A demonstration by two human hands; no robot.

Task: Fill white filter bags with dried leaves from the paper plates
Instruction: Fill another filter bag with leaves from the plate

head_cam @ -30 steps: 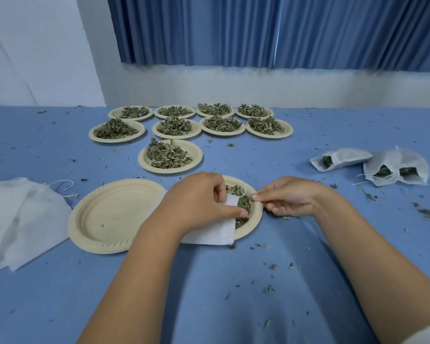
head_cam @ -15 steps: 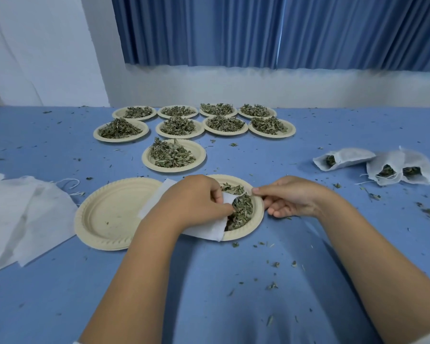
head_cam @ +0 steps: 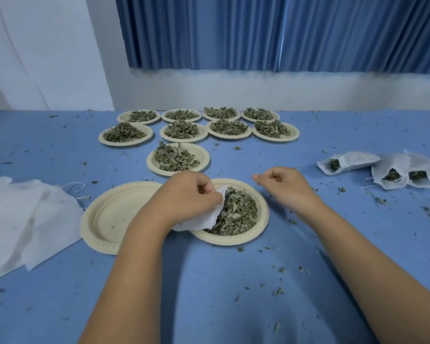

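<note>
My left hand (head_cam: pixel 186 194) pinches the bag (head_cam: pixel 197 222) by its mouth, crumpled beneath the fingers, over the left edge of the near plate (head_cam: pixel 233 240) against the leaves (head_cam: pixel 236 212). My right hand (head_cam: pixel 283 184) hovers by the plate's right rim, fingers curled, apparently empty.

Nothing readable here, folks. The paper plates (head_cam: pixel 92 219), the white filter bags (head_cam: pixel 353 161), the blue bench (head_cam: pixel 209 294) and the curtain (head_cam: pixel 283 33) are all plain, with no labels, brands or numbers I can make out.
</note>
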